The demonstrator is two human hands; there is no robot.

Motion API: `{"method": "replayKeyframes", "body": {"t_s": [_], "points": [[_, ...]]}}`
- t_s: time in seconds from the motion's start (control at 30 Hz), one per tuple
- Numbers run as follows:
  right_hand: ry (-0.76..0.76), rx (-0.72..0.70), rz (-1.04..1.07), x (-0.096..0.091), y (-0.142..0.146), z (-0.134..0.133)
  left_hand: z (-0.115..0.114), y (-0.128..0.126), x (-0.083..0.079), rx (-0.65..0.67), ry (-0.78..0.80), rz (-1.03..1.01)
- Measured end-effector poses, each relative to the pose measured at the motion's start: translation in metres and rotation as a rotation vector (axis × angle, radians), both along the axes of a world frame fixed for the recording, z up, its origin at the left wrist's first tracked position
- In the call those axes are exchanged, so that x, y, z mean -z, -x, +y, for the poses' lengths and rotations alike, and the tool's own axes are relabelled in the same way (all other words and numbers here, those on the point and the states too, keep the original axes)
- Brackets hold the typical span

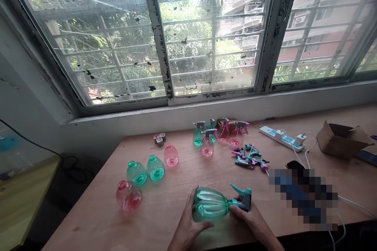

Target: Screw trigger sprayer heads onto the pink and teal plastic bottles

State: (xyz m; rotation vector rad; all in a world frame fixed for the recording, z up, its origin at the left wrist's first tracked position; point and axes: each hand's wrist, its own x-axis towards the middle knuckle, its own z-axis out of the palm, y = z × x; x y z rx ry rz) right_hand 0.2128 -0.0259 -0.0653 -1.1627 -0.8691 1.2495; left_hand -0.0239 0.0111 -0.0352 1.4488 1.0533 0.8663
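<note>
A green spray bottle (210, 203) lies on its side near the front edge of the wooden table (176, 188). My left hand (188, 223) wraps round its body from the left and below. My right hand (250, 219) grips the neck, right by the teal and grey trigger head (244, 197) fitted there. Both hands are closed on the bottle.
Two green bottles (146, 170) and two pink ones (129, 197) without heads stand at left. Several assembled sprayers (218, 133) stand at the back, loose trigger heads (250, 157) beside them. A power strip (281, 137), cables, a phone and a cardboard box (341, 139) lie at right.
</note>
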Motion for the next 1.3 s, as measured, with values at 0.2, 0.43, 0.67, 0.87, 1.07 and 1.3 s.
{"method": "replayKeyframes", "body": {"t_s": [0.2,0.43,0.67,0.87,1.07,1.3], "points": [[-0.017,0.005,-0.012,0.004,-0.001,0.004,-0.005,0.002,0.0,0.006,-0.037,0.042],[-0.065,-0.027,-0.053,0.008,0.02,0.017,0.004,0.008,0.018,-0.11,-0.053,-0.013],[-0.081,0.005,0.011,0.011,0.023,0.021,0.007,0.009,0.029,-0.125,-0.138,-0.015],[-0.109,0.053,-0.004,0.009,0.047,0.024,0.016,0.014,0.035,-0.222,-0.063,-0.177],[-0.075,0.063,-0.096,0.001,0.046,0.021,0.01,0.011,0.008,-0.217,0.011,-0.272],[-0.041,0.102,0.053,0.006,0.047,0.021,0.002,0.011,0.016,-0.197,0.038,-0.276]]}}
